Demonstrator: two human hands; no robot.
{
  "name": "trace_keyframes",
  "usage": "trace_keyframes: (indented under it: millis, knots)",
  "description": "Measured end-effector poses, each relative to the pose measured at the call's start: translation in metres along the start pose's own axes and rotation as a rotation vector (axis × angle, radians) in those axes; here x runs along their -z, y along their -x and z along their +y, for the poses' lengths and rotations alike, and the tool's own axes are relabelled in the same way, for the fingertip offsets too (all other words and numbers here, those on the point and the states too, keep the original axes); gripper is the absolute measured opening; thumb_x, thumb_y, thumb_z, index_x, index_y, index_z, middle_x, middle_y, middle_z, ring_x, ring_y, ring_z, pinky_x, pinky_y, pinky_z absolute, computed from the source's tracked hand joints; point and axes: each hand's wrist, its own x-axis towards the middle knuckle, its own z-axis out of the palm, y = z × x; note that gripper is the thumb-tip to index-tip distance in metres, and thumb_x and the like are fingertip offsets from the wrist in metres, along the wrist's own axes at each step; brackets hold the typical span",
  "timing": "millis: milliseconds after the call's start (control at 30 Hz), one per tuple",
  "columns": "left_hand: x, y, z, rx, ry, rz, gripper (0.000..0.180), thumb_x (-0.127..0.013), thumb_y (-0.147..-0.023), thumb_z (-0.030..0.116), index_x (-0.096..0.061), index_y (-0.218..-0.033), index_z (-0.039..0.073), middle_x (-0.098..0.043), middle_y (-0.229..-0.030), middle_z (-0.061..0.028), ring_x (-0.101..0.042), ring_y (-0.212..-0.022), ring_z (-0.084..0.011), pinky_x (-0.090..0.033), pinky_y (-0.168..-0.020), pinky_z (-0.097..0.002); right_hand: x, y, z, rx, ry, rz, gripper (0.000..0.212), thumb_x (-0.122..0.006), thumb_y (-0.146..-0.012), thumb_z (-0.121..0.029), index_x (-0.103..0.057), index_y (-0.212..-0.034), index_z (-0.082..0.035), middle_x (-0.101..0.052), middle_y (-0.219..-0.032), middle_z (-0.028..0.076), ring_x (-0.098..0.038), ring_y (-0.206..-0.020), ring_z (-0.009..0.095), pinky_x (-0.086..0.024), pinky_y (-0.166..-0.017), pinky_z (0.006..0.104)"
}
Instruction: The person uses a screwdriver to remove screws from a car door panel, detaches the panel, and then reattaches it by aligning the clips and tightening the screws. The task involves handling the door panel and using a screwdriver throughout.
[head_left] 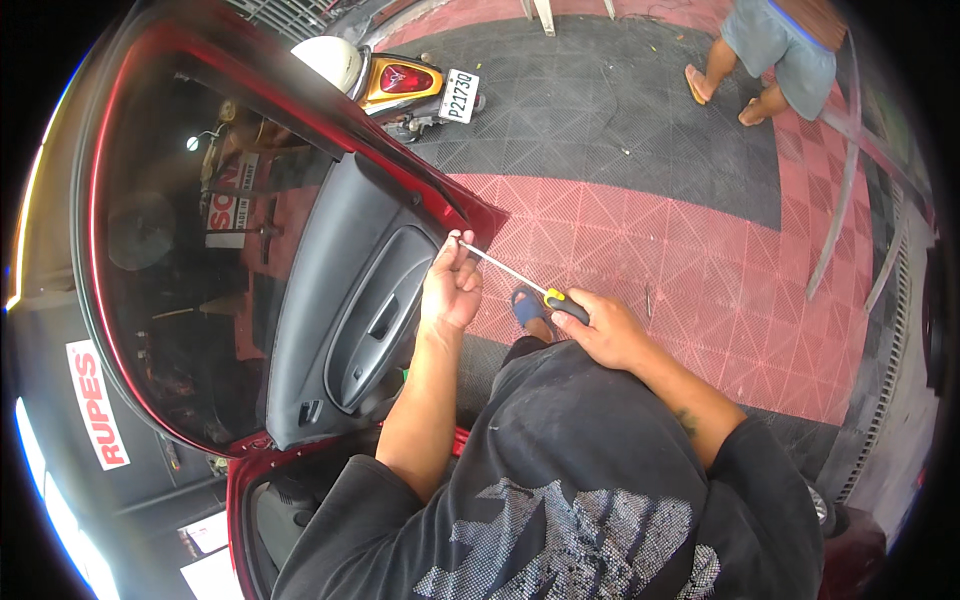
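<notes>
My right hand [607,330] is wrapped round the black and yellow handle of a screwdriver [515,274]. Its thin metal shaft slants up and left to my left hand [455,288]. There, thumb and fingertips are pinched together at the screwdriver's tip; anything small between them is too tiny to make out. Close beside the left hand stands the open red car door [480,215], its dark grey inner panel [335,270] facing me. The panel carries an armrest with a door pull and switches.
A motorcycle [400,82] with a white helmet [328,62] is parked beyond the door. Another person [780,60] in shorts and slippers stands at the far right. Red and black floor tiles [640,250] spread ahead. The car's door opening [285,510] is at lower left.
</notes>
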Motion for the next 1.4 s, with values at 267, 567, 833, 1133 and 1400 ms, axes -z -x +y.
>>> trace_keyframes:
  millis: [267, 567, 833, 1133, 1400]
  knots:
    - [-0.001, -0.010, 0.012, 0.081, 0.114, -0.059, 0.012, -0.060, -0.107, 0.019, -0.066, -0.114, 0.012, -0.074, -0.113, -0.0052, -0.035, -0.052, -0.0084, -0.031, -0.050, -0.0240, 0.011, -0.024, -0.004, 0.020, 0.067, -0.012, 0.036, -0.065, -0.101, -0.041, -0.066, -0.108, -0.006, -0.072, -0.084, 0.019, -0.069, -0.081, 0.042, -0.052, -0.073, 0.0518]
    - [0.006, -0.021, 0.017, 0.033, 0.008, -0.026, 0.014, -0.061, -0.107, 0.020, -0.066, -0.117, 0.012, -0.073, -0.112, -0.0049, -0.035, -0.054, -0.0081, -0.032, -0.050, -0.0237, 0.011, -0.042, -0.007, 0.036, 0.152, -0.021, 0.037, -0.065, -0.101, -0.040, -0.067, -0.112, -0.005, -0.071, -0.084, 0.020, -0.069, -0.078, 0.042, -0.052, -0.070, 0.0514]
    - [-0.012, -0.039, 0.053, -0.057, -0.049, -0.199, 0.016, -0.063, -0.107, 0.027, -0.071, -0.113, 0.014, -0.078, -0.108, -0.0018, -0.033, -0.052, -0.0049, -0.028, -0.049, -0.0209, 0.014, -0.074, -0.008, -0.336, -1.026, -0.438, 0.030, -0.064, -0.104, -0.025, -0.057, -0.126, -0.006, -0.060, -0.077, 0.003, -0.045, -0.048, 0.006, -0.036, -0.045, 0.0256]
    - [0.015, -0.064, 0.031, 0.037, -0.187, 0.281, 0.016, -0.069, -0.104, 0.034, -0.070, -0.109, 0.019, -0.076, -0.114, 0.0028, -0.025, -0.047, -0.0064, -0.022, -0.044, -0.0235, -0.035, -0.080, 0.009, -0.093, -0.307, -0.063, 0.036, -0.072, -0.096, -0.028, -0.061, -0.117, -0.001, -0.072, -0.093, 0.018, -0.071, -0.087, 0.030, -0.054, -0.080, 0.0430]
    - [0.019, -0.100, 0.049, -0.120, -0.249, 0.277, 0.017, -0.053, -0.112, 0.034, -0.060, -0.113, 0.018, -0.074, -0.112, -0.0005, -0.027, -0.049, -0.0063, -0.024, -0.043, -0.0248, -0.071, -0.117, -0.023, 0.008, -0.116, -0.158, 0.055, -0.061, -0.103, -0.026, -0.038, -0.148, -0.003, -0.070, -0.111, 0.033, -0.069, -0.106, 0.049, -0.052, -0.093, 0.0551]
